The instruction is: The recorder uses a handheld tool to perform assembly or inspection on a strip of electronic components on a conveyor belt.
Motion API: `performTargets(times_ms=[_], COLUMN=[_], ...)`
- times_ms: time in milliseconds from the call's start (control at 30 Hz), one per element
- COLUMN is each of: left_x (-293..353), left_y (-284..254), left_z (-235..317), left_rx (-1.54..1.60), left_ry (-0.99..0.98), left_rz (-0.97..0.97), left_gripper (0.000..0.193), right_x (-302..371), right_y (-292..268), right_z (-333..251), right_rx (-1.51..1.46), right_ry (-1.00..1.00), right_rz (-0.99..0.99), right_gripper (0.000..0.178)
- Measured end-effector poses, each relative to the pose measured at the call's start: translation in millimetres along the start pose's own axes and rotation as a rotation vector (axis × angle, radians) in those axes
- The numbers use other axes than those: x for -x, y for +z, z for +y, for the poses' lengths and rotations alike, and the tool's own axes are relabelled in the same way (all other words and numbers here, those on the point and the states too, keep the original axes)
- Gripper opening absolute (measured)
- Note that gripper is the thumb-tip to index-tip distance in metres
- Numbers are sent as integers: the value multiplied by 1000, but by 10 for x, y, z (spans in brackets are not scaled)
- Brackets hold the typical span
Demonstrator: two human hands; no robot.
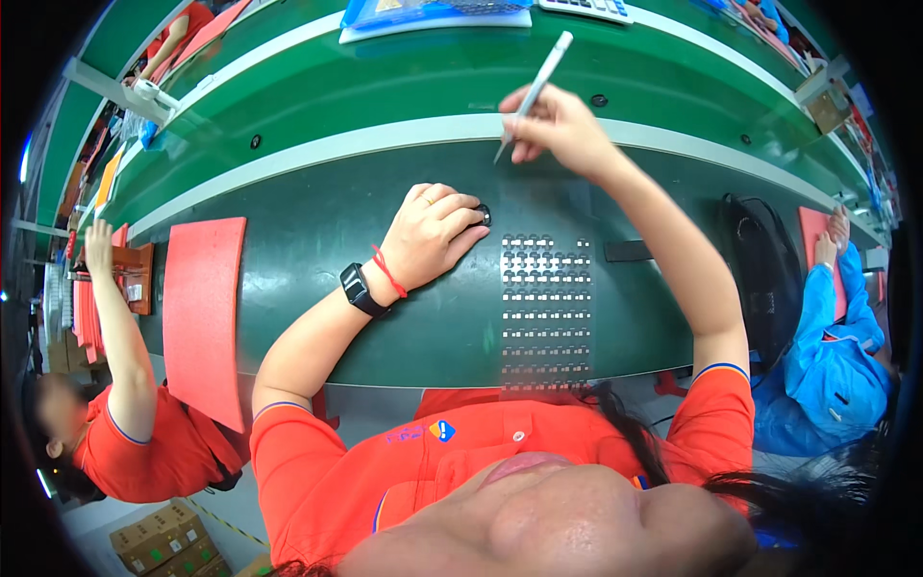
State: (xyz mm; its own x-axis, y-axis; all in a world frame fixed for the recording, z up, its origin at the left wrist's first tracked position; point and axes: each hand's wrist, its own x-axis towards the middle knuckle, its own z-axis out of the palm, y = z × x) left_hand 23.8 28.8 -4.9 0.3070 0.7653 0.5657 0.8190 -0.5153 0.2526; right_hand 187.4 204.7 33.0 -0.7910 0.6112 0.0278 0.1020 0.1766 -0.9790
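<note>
My left hand [437, 231] rests on the dark green tabletop [308, 279], its fingers closed round a small round black piece [484, 213], mostly covered by them. Raised near the table's far edge, my right hand [562, 130] grips a slim white pen-shaped tool [545, 72]. The tool slants with its thin pointed tip down, a little above the table as far as I can tell. Between my arms lies a clear sheet [546, 322] bearing rows of small black-and-white parts; the top row has a gap near its right end.
A short black strip [627, 251] lies right of the sheet. Farther right is a black bag [760, 260]; at left, a pink mat [204, 308]. Beyond the table's raised white edge stands a blue tray [433, 17]. Co-workers sit on both sides, a bare arm [125, 317] reaching in at left.
</note>
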Motion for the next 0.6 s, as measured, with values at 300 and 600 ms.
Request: performTargets(times_ms=[300,600], left_x=[20,-269], left_y=[-4,-30], left_z=[-4,-606], left_rx=[-37,6], left_ry=[-49,-204], left_rz=[32,129], left_gripper=[15,8], right_x=[-473,1023], right_y=[-445,-125], right_z=[-574,-57], right_rx=[-295,-297], right_ry=[-29,129], right_rz=[40,5], right_gripper=[29,30])
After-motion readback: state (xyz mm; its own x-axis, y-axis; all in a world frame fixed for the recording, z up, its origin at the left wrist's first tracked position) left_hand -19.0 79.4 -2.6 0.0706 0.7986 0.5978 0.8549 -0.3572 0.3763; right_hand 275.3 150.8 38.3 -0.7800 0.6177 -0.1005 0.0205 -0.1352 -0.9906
